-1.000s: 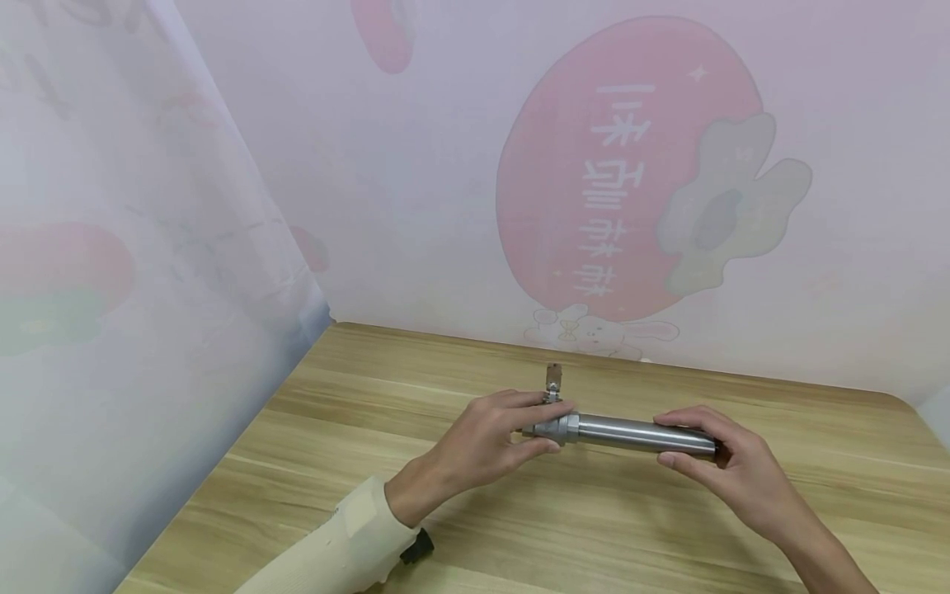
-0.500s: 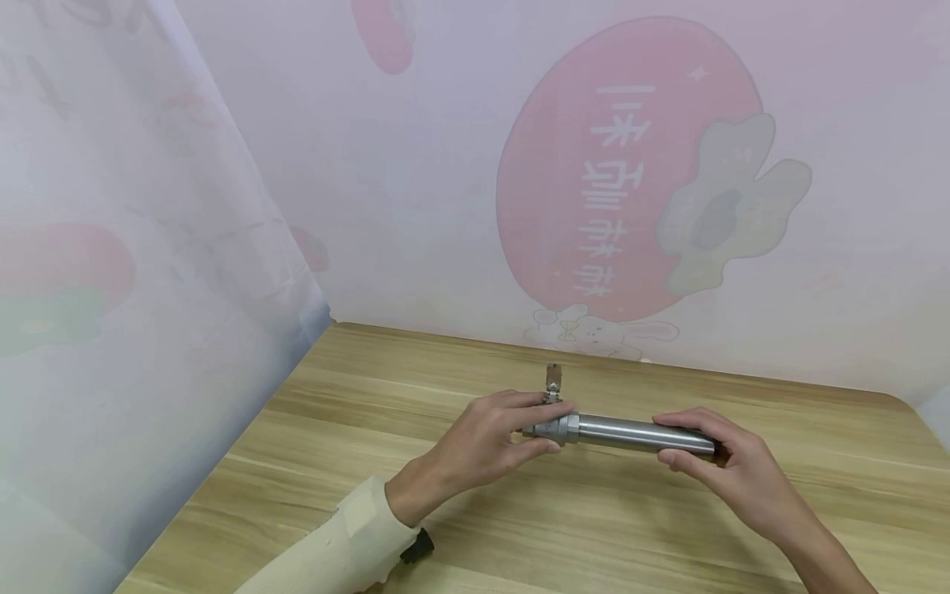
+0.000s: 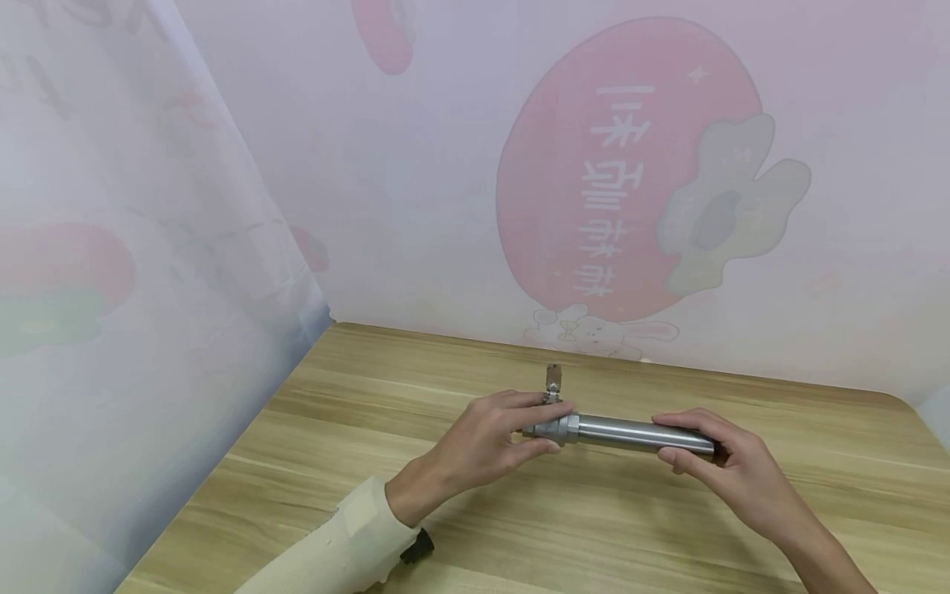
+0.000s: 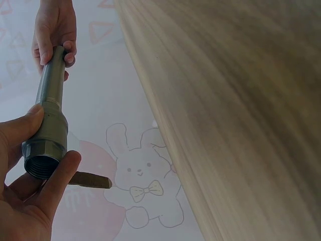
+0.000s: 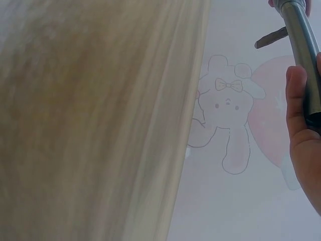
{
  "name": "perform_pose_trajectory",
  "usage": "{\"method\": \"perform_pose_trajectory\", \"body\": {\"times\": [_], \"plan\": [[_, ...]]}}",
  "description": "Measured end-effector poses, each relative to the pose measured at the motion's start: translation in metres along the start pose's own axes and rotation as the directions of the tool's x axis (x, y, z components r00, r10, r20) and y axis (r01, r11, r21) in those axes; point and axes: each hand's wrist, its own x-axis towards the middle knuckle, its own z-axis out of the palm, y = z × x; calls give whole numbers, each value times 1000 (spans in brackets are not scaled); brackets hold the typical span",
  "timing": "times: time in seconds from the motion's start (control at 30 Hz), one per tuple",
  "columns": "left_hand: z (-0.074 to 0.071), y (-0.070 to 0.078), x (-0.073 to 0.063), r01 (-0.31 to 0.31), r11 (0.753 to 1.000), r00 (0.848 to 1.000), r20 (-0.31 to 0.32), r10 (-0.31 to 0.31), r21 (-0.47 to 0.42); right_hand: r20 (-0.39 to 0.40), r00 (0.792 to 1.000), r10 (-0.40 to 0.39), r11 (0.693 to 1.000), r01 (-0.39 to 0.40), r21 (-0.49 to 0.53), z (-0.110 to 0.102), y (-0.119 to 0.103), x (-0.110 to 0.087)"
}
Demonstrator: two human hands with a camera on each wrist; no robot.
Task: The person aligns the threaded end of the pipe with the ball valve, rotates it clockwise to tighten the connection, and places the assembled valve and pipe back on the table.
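My left hand (image 3: 493,437) grips a metal ball valve (image 4: 49,133) around its body, thumb on one side and fingers on the other. The valve's lever handle (image 3: 553,378) sticks out toward the far side of the table. A threaded opening faces the camera in the left wrist view. Joined to the valve's right end is a smooth steel pipe (image 3: 631,435), lying across from hand to hand. My right hand (image 3: 742,462) holds the pipe's right end between thumb and fingers. In the right wrist view, the pipe's open end (image 5: 313,118) shows beside the thumb.
Both hands and the pipe are over a wood-grain table (image 3: 356,371). A pale printed curtain (image 3: 416,206) stands behind the table, and another runs along its left side. A small black object (image 3: 417,547) shows at the left sleeve (image 3: 349,536).
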Motion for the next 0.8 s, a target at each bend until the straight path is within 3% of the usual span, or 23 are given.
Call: {"method": "perform_pose_trajectory", "body": {"times": [0.8], "plan": [[0,0,0,-9,1000,1000,2,9,30,6,1000,-17,1000,17,10,0,3,-1]]}}
